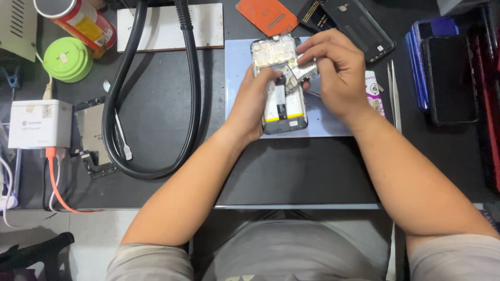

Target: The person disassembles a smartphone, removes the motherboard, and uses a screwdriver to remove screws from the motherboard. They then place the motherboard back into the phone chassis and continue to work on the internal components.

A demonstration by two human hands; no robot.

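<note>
opened phone (281, 99), flat and rectangular, lies gripped between left hand (252, 104) and right hand (336, 70).

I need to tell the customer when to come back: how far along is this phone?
Done: the opened phone lies with its insides bare, and a black back cover lies apart. In hand: the left hand steadies it while the right hand works a small metal part at its middle. Left: closing it up.

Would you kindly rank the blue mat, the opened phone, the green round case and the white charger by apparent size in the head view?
1. Blue mat
2. Opened phone
3. White charger
4. Green round case
The charger and the case look close.
</note>
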